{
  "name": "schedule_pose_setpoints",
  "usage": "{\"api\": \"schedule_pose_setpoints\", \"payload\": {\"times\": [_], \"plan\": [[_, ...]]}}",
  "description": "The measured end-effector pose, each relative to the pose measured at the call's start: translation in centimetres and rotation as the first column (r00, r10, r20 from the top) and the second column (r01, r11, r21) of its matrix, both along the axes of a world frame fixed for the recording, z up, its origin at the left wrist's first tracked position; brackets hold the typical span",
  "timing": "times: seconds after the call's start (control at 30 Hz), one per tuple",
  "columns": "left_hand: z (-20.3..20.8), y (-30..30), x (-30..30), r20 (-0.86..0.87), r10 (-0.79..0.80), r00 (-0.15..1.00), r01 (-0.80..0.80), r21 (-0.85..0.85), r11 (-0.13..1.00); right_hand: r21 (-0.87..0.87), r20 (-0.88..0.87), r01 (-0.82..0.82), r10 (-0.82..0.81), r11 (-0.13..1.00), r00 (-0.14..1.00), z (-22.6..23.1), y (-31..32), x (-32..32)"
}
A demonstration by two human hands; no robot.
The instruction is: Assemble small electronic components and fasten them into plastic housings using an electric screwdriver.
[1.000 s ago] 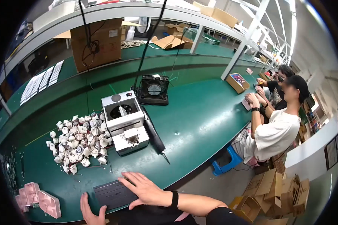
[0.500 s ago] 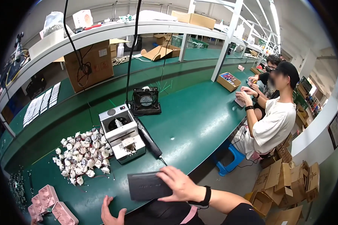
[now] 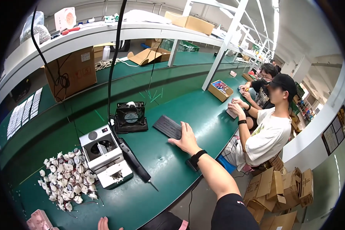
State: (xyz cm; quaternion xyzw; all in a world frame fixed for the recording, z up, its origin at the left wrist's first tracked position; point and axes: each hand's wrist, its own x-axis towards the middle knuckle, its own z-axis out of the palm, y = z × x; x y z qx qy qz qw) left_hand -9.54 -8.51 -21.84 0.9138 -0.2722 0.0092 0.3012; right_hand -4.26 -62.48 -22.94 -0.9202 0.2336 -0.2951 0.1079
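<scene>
My right hand (image 3: 187,140) reaches out over the green bench, with thumb and fingers on either side of the near right end of a flat black rectangular slab (image 3: 165,125). The slab lies on the bench top, and grooves run along its upper face. My left hand (image 3: 103,224) shows only in part at the lower edge, fingers stretched out and thumb apart, holding nothing visible. Left of the slab stands a small black fan (image 3: 131,117) on a base. A black pen-shaped electric screwdriver (image 3: 135,160) lies beside a white-and-grey boxy machine (image 3: 105,153).
A heap of small white motor-like parts (image 3: 67,178) covers the bench left of the machine. Pink trays (image 3: 41,221) sit at the lower left. Two seated people (image 3: 272,122) work at the right, near a cardboard box of small parts (image 3: 220,91). Black cables (image 3: 114,61) hang down.
My right hand has carried the black slab forward from the bench's near edge and set it down right of the fan. My left hand has dropped lower, mostly out of view. The view has shifted.
</scene>
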Motion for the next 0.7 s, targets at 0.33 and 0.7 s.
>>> {"api": "schedule_pose_setpoints", "payload": {"times": [0.33,0.7], "plan": [[0.7,-0.4,0.3,0.110,0.105,0.988,-0.111,0.050,0.993,0.032,-0.450,-0.072,0.079,0.997,0.890,3.0,-2.8,1.0],[1.1,-1.1,0.6,0.141,0.126,0.982,-0.134,0.051,0.990,0.236,-0.340,0.123,-0.036,0.964,0.940,0.1,-10.0,7.3]]}}
